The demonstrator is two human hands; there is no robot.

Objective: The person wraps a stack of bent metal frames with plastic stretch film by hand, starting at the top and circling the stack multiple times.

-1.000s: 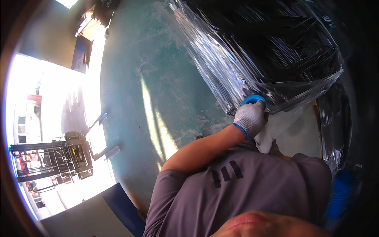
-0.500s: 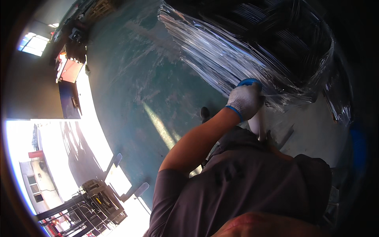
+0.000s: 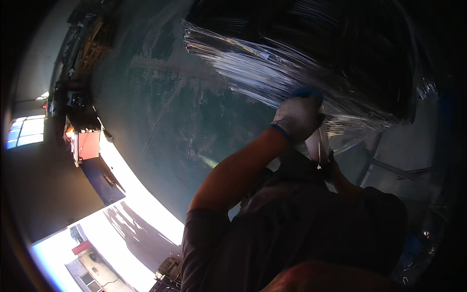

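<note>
My left hand (image 3: 297, 118), in a white knit glove with a blue cuff, is closed around the upper end of a roll of stretch film (image 3: 316, 145). A round blue piece (image 3: 306, 91) sticks out above the fist. The pale roll slants down toward my body. At its lower end, my right hand (image 3: 332, 168) is closed on it, dark in shadow and partly hidden. Clear film (image 3: 343, 127) runs from the roll to a big dark load (image 3: 335, 53). Shiny, creased film layers (image 3: 262, 70) cover the load's side.
Worn green floor (image 3: 160, 107) lies left of the load. A red cabinet (image 3: 89, 145) stands by the left wall, with wooden pallets (image 3: 92, 46) farther back. Sunlight enters a wide doorway (image 3: 146, 214) at lower left. Part of a forklift (image 3: 168, 272) shows there.
The view has turned, so the doorway and forklift have shifted downward and the forklift is mostly out of sight. Both hands stay at the roll beside the load; my right hand now shows more.
</note>
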